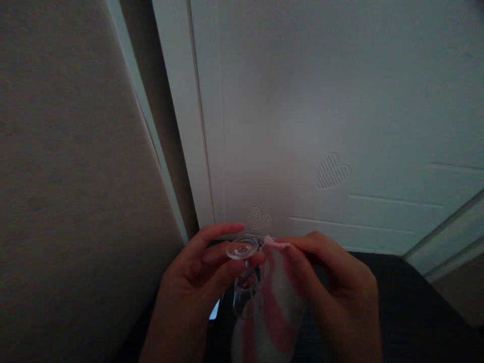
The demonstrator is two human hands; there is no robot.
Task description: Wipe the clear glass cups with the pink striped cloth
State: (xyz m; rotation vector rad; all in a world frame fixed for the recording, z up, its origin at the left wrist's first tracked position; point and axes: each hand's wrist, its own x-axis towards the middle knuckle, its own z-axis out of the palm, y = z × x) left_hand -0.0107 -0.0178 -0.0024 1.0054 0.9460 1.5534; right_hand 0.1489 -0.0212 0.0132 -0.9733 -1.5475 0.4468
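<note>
A small clear stemmed glass (245, 296) hangs upside down, its round foot (242, 249) on top and its bowl below. My left hand (200, 272) grips it by the stem between thumb and fingers, with the index finger stretched above the foot. Just to the right, my right hand (328, 282) pinches the upper edge of a pink and white cloth (278, 302). The cloth drapes downward beside the glass, and part of it shows through or behind the bowl. Whether cloth and glass touch, I cannot tell.
Below the hands is a dark tabletop (412, 297). A lit, bluish-white screen-like edge (214, 310) shows beside my left hand. Behind stands a white panel (272, 126) with embossed hearts and lines. On the left is a brownish wall (75, 176). The scene is dim.
</note>
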